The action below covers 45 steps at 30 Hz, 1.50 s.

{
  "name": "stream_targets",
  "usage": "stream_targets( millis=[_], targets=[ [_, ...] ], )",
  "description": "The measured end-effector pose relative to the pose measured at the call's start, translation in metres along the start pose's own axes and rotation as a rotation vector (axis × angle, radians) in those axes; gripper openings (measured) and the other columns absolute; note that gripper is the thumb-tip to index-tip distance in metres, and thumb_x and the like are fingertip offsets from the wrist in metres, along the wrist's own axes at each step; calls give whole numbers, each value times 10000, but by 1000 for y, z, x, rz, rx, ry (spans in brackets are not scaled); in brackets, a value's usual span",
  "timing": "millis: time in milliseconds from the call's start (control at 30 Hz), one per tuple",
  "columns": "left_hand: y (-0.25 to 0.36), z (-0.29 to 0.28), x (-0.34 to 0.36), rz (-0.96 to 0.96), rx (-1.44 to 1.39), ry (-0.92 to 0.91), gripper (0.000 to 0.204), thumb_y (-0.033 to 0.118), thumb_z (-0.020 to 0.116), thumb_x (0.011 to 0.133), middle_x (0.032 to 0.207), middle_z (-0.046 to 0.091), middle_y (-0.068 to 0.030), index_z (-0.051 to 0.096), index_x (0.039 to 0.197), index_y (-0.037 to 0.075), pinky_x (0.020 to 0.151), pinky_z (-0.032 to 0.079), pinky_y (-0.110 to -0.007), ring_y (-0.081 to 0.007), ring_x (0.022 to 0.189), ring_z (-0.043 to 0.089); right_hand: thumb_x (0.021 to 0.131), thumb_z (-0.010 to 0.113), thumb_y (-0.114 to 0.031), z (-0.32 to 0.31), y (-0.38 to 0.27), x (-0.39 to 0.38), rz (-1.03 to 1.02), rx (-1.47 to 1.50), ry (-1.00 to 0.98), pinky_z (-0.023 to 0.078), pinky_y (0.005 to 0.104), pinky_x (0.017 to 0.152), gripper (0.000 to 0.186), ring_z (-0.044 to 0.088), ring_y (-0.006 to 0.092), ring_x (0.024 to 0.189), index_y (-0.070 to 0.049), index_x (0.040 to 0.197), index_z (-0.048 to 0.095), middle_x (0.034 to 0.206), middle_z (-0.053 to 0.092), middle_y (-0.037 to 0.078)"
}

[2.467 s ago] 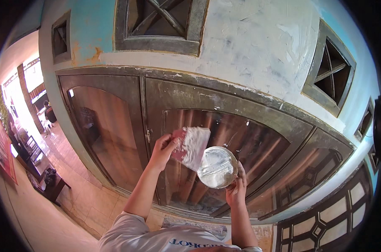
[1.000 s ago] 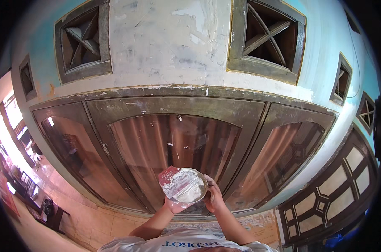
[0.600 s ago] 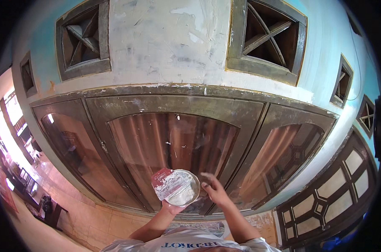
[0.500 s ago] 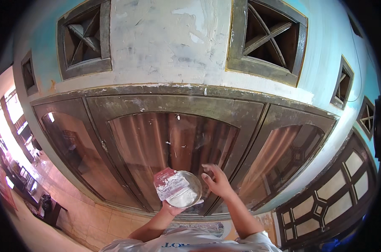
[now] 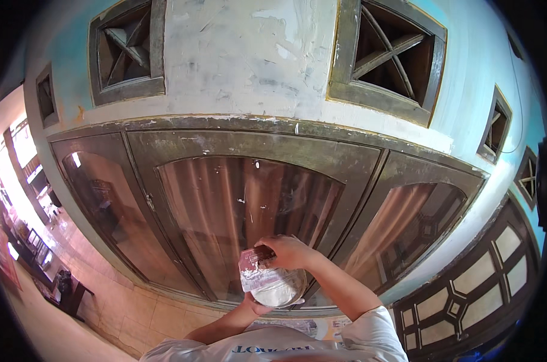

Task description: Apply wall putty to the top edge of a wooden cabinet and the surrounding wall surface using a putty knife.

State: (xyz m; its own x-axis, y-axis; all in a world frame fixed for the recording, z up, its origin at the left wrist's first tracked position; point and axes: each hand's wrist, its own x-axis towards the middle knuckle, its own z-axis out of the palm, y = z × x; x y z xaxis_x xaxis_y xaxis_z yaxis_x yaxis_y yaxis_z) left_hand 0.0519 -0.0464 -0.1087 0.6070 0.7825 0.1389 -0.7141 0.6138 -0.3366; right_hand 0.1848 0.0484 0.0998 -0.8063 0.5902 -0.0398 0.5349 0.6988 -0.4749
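While right hand (image 5: 289, 252) fingers gripped red spreader (image 5: 249, 260) and left hand (image 5: 259, 305) cupped bowl (image 5: 299, 288) underneath, tilting could've slid white putty (image 5: 277, 294) rimward.

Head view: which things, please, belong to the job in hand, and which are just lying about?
In use: red spreader, smeared white, in the right hand; round container of white paste in the left hand.
Seemingly just lying about: dark bench; dark object on it.
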Motion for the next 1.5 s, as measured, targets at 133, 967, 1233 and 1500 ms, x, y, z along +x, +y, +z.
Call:
stream_targets(
  millis=[133, 967, 1233, 1500],
  targets=[
    [-6, 19, 2, 35, 74, -37, 579, 521, 456, 953, 1384, 593, -118, 587, 1344, 115, 1133, 363, -538, -336, 1274, 555, 766, 793, -297, -16, -10, -9, -80, -50, 119, 458, 453, 946, 492, 618, 314, 1107, -75, 1164, 608, 1154, 656, 138],
    [18, 165, 62, 364, 511, -375, 965, 879, 420, 787, 1544, 403, -70, 408, 1496, 225, 1144, 307, -612, -331, 1398, 399, 790, 691, -114, -101, -65, 10, -183, -241, 364, 524, 469, 682, 410, 657, 418, 796, -29, 1178, 586, 870, 683, 209],
    [2, 210, 57, 231, 565, -474, 872, 773, 498, 839, 1550, 399, -94, 426, 1494, 202, 1094, 295, -706, -385, 1391, 399, 801, 697, -85, -130, -75, 15, -277, -147, 396, 527, 425, 705, 381, 668, 410, 830, 8, 1157, 598, 922, 682, 224],
    [13, 221, 56, 350, 614, -203, 913, 843, 412, 804, 1425, 521, -97, 503, 1404, 160, 1062, 400, -591, -354, 1293, 503, 833, 652, -5, -143, -104, 4, -360, -24, 148, 528, 374, 739, 277, 670, 313, 809, -31, 1107, 672, 917, 694, 163]
  ],
)
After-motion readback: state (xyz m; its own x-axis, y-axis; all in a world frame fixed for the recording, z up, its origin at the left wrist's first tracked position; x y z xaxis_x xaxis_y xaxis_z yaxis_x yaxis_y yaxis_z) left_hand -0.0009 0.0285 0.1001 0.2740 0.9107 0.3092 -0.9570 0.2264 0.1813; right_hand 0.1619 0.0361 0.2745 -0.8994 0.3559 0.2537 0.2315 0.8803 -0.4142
